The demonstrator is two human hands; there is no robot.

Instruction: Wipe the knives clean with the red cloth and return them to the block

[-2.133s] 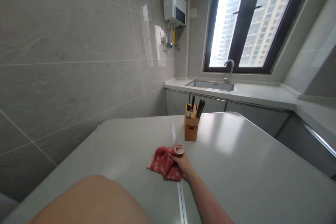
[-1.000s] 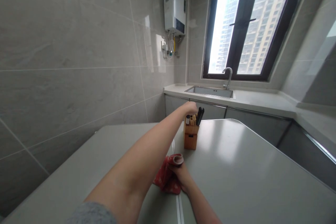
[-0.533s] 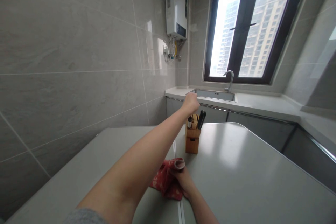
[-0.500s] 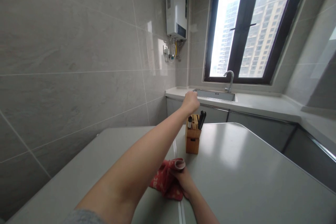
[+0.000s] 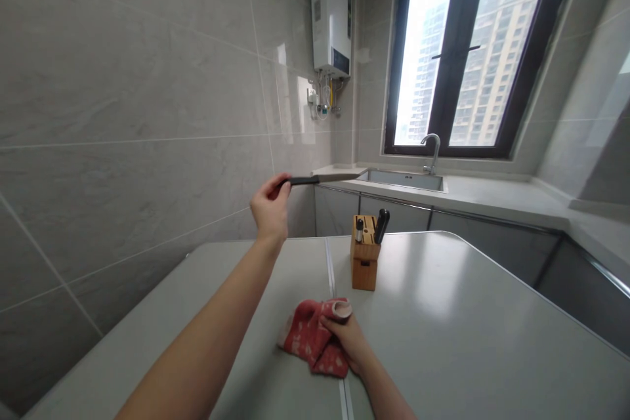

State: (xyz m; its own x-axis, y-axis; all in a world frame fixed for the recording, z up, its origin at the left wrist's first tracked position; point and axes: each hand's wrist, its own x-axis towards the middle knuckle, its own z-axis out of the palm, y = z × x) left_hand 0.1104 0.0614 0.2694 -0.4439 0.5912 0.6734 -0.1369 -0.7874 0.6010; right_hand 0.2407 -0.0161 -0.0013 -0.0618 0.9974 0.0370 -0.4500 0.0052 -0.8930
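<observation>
My left hand (image 5: 272, 209) is raised above the table's far left part, its fingers pinched on the black handle of a knife (image 5: 325, 179). The blade points right, towards the sink, and lies nearly level. Lower down, my right hand (image 5: 350, 342) grips a red cloth with pale patterns (image 5: 315, 335), bunched up near the table's middle seam. Behind the cloth stands a wooden knife block (image 5: 365, 269) with slots in its top. A black-handled tool (image 5: 381, 226) and a second handle with a silvery part (image 5: 359, 230) stick out of it.
The pale table (image 5: 457, 315) has cut corners and a seam down its middle. Beyond it runs a white counter (image 5: 497, 195) with a sink (image 5: 403, 179) and a curved faucet (image 5: 434, 151). A water heater (image 5: 331, 10) hangs on the tiled wall beside the window.
My left hand has moved left from above the knife block, and the knife now shows in it. My right hand stays on the cloth.
</observation>
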